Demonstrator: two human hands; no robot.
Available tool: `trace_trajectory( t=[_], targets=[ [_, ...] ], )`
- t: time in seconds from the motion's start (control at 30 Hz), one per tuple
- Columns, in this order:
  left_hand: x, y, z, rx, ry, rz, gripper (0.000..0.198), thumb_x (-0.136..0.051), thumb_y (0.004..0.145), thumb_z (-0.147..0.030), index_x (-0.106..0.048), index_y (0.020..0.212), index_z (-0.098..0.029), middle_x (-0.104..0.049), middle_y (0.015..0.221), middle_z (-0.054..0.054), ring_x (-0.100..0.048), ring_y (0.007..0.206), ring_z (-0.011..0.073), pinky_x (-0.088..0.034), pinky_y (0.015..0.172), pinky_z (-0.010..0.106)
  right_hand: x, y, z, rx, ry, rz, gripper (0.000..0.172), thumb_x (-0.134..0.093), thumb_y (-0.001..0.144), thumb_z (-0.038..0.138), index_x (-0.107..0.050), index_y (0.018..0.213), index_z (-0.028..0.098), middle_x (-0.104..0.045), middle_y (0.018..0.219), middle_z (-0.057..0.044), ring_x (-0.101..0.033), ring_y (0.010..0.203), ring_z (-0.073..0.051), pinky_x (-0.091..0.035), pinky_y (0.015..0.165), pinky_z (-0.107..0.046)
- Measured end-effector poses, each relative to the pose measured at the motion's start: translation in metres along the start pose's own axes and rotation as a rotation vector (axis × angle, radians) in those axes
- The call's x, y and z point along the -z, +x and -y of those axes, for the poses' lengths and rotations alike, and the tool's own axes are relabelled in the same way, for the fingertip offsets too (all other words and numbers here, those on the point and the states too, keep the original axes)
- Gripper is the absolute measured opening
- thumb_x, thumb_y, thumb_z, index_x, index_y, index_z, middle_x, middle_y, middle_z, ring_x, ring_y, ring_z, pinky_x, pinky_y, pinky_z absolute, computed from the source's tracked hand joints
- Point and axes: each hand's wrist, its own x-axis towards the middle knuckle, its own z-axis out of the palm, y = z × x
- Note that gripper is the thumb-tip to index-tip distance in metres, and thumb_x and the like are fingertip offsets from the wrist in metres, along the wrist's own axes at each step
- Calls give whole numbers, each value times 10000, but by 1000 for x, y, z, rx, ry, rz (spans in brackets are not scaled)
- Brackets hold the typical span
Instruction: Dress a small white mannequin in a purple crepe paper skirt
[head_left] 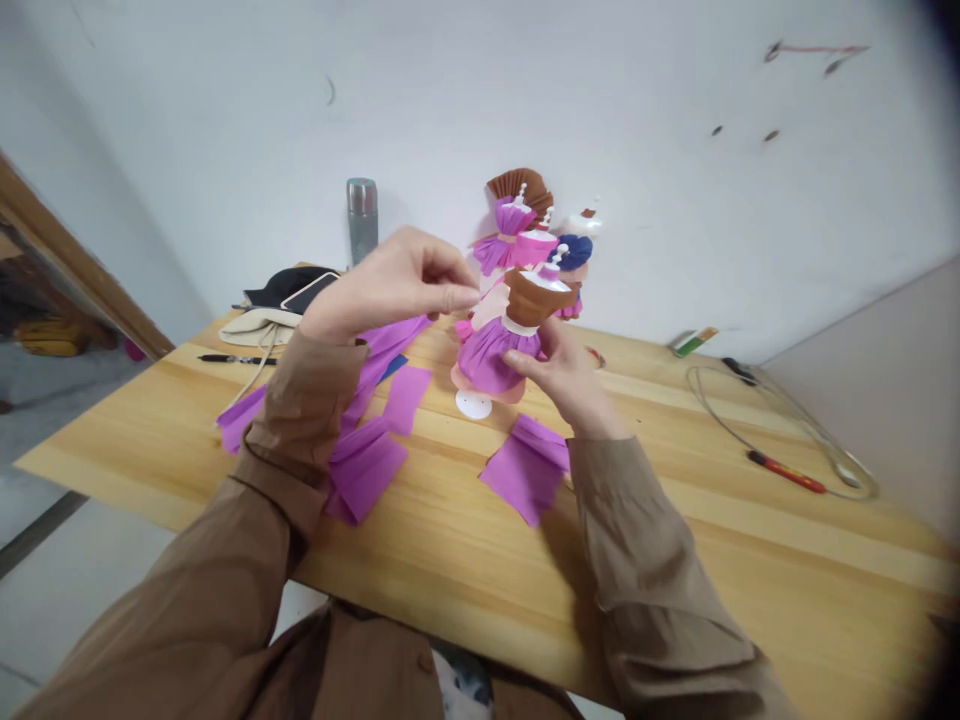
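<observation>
My right hand (568, 372) is closed around the waist and skirt of a miniature dress form (534, 300), tilted above the table. The form wears a brown pleated paper bodice, a pale waistband and a gathered purple skirt (487, 352); its round white base (473, 404) shows below. Left of the bodice, my left hand (409, 275) is raised with thumb and fingertips pinched together. Whatever lies between those fingertips is too small to make out. Purple crepe paper pieces (365, 468) lie under my left forearm, and another purple sheet (527, 468) is near my right wrist.
Several dressed miniature forms (517, 225) stand against the wall behind. A thermos (363, 220), a phone (311, 290) on dark cloth, a beige pouch (259, 328) and a pen (236, 359) are left. To the right lie a red-handled cabled tool (787, 471) and a small green-white box (694, 342).
</observation>
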Motion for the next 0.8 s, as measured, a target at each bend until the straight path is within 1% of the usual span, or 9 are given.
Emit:
trace_trajectory(
  t=[0.07, 0.17, 0.27, 0.33, 0.4, 0.5, 0.63, 0.7, 0.8],
  targets=[
    [-2, 6, 11, 47, 89, 97, 131, -715, 761, -240, -728, 709, -120, -613, 591, 1, -542, 560, 87, -390, 549, 217, -10, 4, -6, -5, -20, -40, 435, -804, 681, 387, -674, 1055, 206, -739, 1103, -88, -668, 1016, -285, -514, 930, -478],
    [-8, 16, 38, 157, 156, 270, 270, -729, 760, -299, -651, 573, -121, -563, 502, 7, -477, 466, 76, -327, 474, 215, -14, 6, -16, -47, -72, -150, 335, -791, 661, 398, -678, 903, 195, -743, 925, -71, -668, 869, -275, -516, 850, -469],
    [-18, 22, 70, 320, 21, 397, 374, -748, 774, -368, -595, 529, -131, -575, 482, 26, -524, 452, 92, -382, 476, 208, -9, 7, -20, -71, -82, -221, 323, -779, 658, 402, -684, 880, 187, -737, 887, -67, -655, 810, -257, -513, 799, -448],
    [-25, 23, 89, 459, -58, 458, 356, -781, 751, -381, -620, 563, -126, -609, 502, 38, -565, 465, 114, -432, 491, 224, -4, 10, -20, -80, -86, -262, 328, -778, 657, 411, -686, 880, 190, -734, 879, -60, -643, 789, -244, -508, 772, -430],
    [-32, 22, 105, 515, -140, 512, 333, -777, 767, -394, -671, 625, -112, -644, 538, 54, -590, 490, 118, -462, 514, 228, 1, 16, -20, -102, -77, -303, 323, -790, 637, 405, -681, 857, 195, -720, 843, -40, -625, 761, -222, -501, 735, -397],
    [-50, 21, 122, 573, -387, 505, 310, -803, 757, -399, -720, 752, -100, -712, 666, 76, -641, 567, 113, -513, 587, 229, 9, 31, -23, -166, -65, -360, 308, -816, 596, 379, -629, 757, 196, -638, 708, 11, -556, 657, -166, -455, 619, -323],
    [-91, 15, 134, 684, -853, 484, 358, -901, 646, -305, -735, 865, -76, -736, 755, 96, -696, 664, 151, -549, 643, 264, 20, 51, -31, -215, -82, -397, 379, -830, 595, 373, -488, 636, 216, -455, 578, 64, -429, 559, -117, -332, 501, -262],
    [-113, 10, 136, 651, -1047, 393, 381, -906, 640, -272, -724, 916, -82, -736, 801, 83, -685, 644, 130, -545, 629, 253, 23, 57, -33, -221, -87, -407, 418, -834, 595, 363, -440, 608, 225, -405, 560, 72, -394, 546, -106, -292, 485, -252],
    [-138, 4, 134, 596, -1130, 250, 314, -848, 731, -299, -693, 940, -122, -700, 780, 15, -616, 576, 52, -447, 523, 163, 22, 58, -32, -224, -90, -411, 417, -831, 583, 331, -428, 582, 226, -387, 545, 76, -361, 534, -94, -260, 478, -252]
  ],
)
